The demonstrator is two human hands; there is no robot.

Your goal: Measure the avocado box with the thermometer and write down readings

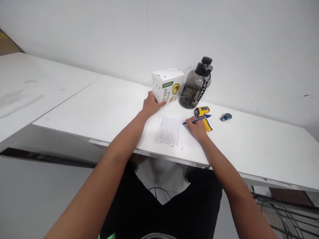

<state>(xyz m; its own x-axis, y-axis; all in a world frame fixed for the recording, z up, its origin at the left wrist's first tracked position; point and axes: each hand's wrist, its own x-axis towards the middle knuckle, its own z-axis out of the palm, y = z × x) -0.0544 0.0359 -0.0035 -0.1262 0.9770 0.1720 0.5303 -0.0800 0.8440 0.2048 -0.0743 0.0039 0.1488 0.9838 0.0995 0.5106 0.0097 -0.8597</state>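
Note:
My left hand (151, 105) grips the lower left part of a white carton (169, 83) printed with avocados, thumb across its front and fingers behind the side. The carton stands upright near the wall. In my right hand (196, 127) is a blue pen (199, 119), its tip pointing left, close to the right edge of the writing. Below the carton lies a sheet of paper (167, 130) with dense handwriting on its left part. A yellow and black handheld device (202, 111) lies just beyond my right hand, partly covered by the hand and pen.
A dark see-through water bottle (195, 84) stands right of the carton, near the wall (261, 59). A small blue-black object (225, 117) lies farther right on the white table (261, 146). A wire rack (286, 212) sits below the table's right side.

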